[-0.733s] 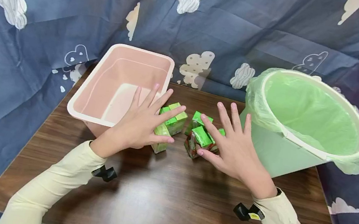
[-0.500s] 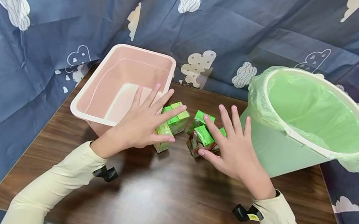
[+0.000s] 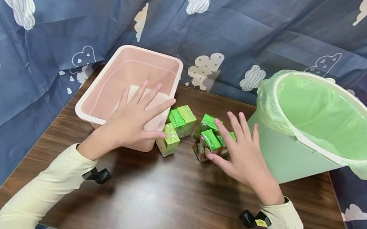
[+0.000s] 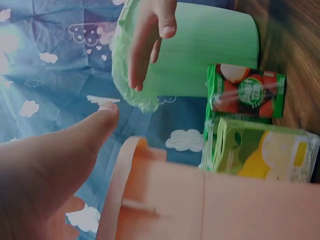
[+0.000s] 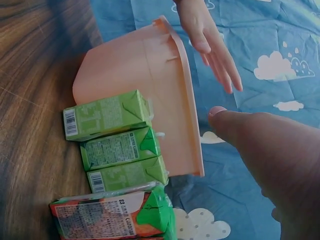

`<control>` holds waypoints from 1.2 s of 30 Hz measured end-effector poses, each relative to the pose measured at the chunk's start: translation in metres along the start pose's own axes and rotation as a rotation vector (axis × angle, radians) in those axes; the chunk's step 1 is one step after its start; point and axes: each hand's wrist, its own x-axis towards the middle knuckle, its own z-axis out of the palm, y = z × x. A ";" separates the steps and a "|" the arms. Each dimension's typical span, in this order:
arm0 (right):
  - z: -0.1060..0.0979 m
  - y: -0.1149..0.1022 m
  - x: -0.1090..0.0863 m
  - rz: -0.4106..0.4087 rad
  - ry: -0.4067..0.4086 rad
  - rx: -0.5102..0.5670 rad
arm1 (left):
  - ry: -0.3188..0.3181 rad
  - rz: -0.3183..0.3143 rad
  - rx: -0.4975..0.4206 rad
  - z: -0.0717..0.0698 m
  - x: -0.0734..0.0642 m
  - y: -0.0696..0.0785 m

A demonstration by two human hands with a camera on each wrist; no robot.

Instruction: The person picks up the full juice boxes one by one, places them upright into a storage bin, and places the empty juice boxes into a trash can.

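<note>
My left hand (image 3: 129, 121), fingers spread, hovers over the near right part of a pink plastic bin (image 3: 103, 72) and holds nothing. Just right of that bin stand several light-green drink cartons (image 3: 184, 120), upright and close together. My right hand (image 3: 244, 155) hangs with spread fingers above the near right side of another group of small cartons (image 3: 210, 139), green-topped with red fronts. In the right wrist view a red-and-green carton (image 5: 107, 215) lies nearest, beside the light-green cartons (image 5: 107, 115). Neither hand visibly touches a carton.
A pale green trash can (image 3: 272, 149) lined with a clear bag stands at the right, behind my right hand. The brown wooden table (image 3: 160, 208) reaches toward me. A dark blue cloud-print cloth (image 3: 249, 24) hangs behind everything.
My left hand has moved left, away from the light-green cartons and further over the pink bin, uncovering them. The right hand stays nearly in place. The view has shifted slightly.
</note>
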 end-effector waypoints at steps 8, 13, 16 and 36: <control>0.011 0.013 -0.001 0.055 0.046 0.145 | -0.017 -0.095 -0.033 -0.013 -0.014 -0.020; 0.020 0.020 -0.002 0.068 0.070 0.152 | -0.013 -0.120 -0.053 -0.019 -0.018 -0.030; 0.026 0.021 -0.002 0.073 0.043 0.144 | -0.016 -0.131 -0.063 -0.021 -0.019 -0.036; 0.060 0.013 0.004 0.018 -0.030 0.046 | 0.020 -0.369 -0.158 -0.036 -0.054 -0.075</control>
